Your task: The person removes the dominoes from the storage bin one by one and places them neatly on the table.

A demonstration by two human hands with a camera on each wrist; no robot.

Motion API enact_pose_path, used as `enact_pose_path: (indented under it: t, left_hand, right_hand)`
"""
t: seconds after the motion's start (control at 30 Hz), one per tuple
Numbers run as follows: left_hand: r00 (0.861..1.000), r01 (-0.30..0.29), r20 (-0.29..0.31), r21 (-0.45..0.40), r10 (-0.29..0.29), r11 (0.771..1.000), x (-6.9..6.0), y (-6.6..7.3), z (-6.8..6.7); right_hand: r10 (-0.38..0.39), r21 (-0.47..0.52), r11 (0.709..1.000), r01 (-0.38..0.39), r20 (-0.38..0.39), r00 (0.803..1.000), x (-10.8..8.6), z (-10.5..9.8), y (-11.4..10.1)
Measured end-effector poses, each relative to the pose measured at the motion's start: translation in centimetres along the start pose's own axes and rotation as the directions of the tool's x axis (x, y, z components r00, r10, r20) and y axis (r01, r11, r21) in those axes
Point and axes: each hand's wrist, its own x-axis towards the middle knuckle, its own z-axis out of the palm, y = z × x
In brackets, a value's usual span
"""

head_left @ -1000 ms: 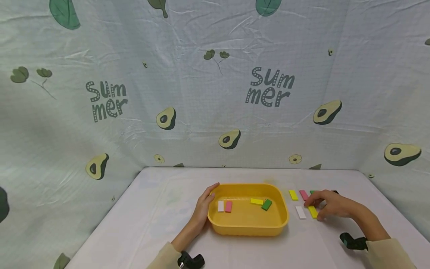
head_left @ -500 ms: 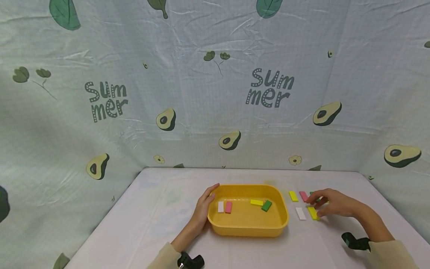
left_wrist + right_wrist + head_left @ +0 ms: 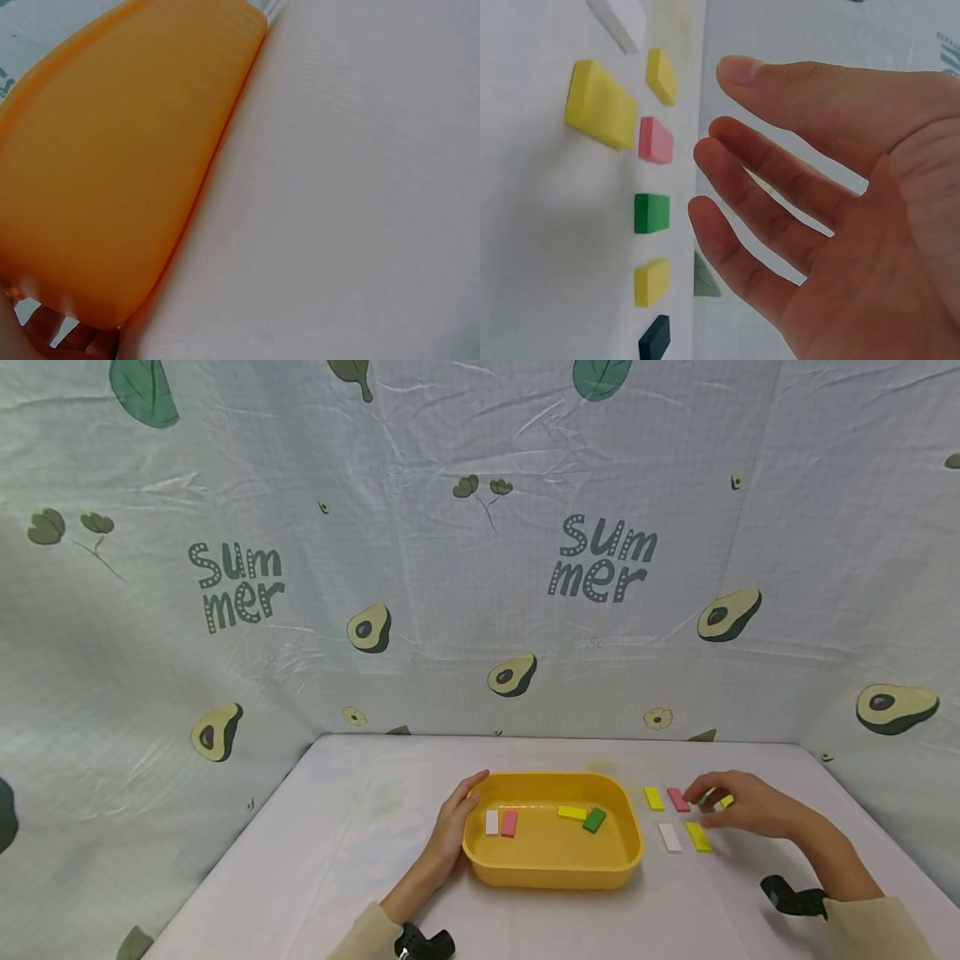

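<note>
My left hand point(image 3: 450, 827) grips the left end of a yellow plastic tub point(image 3: 555, 877); in the left wrist view its fingers show at the tub's end. Inside lie a white block point(image 3: 492, 822), a pink block point(image 3: 509, 823), a yellow block point(image 3: 572, 812) and a green block point(image 3: 595, 820). My right hand point(image 3: 757, 806) hovers over blocks right of the tub, holding nothing. The right wrist view shows its fingers spread and slightly bent, apart from the nearest yellow block point(image 3: 600, 103). A green block point(image 3: 652, 213) and another yellow block point(image 3: 652, 283) are partly hidden by it in the head view.
On the white tabletop point(image 3: 360, 860) lie a white block point(image 3: 670, 838), a pink block point(image 3: 678, 799) and a far yellow block point(image 3: 654, 799). A black block point(image 3: 655, 339) ends the back row. A printed curtain point(image 3: 450, 568) stands behind.
My right hand has lifted off the front yellow block and moved slightly back, away from me, leaving that block on the table. My left hand stays on the tub.
</note>
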Motion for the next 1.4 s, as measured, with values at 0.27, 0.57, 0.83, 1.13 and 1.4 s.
enact_pose_path:
  t: [0.27, 0.57, 0.83, 1.13, 1.4]
  left_hand:
    - [1.000, 0.008, 0.003, 0.002, -0.008, 1.000, 0.0, 0.1, 0.0]
    - [1.000, 0.008, -0.002, 0.002, -0.008, 1.000, 0.1, 0.2, 0.0]
    - [1.000, -0.001, 0.001, -0.004, 0.001, 1.000, 0.2, 0.2, -0.1]
    - [1.000, 0.012, 0.005, -0.004, -0.012, 1.000, -0.2, 0.0, 0.1]
    - [1.000, 0.011, 0.011, -0.005, -0.011, 1.000, 0.1, 0.0, -0.1]
  right_hand:
    - [-0.059, -0.041, 0.998, 0.057, -0.063, 0.996, 0.3, 0.1, -1.6]
    - [-0.210, -0.041, 0.977, 0.207, -0.091, 0.973, 1.8, 0.6, -5.2]
    - [-0.249, -0.051, 0.968, 0.245, -0.098, 0.964, 3.7, 1.8, -7.9]
    - [-0.307, -0.009, 0.952, 0.307, -0.087, 0.948, 5.5, 3.7, -11.1]
    - [-0.344, 0.007, 0.938, 0.345, -0.078, 0.936, 7.3, 5.3, -14.1]
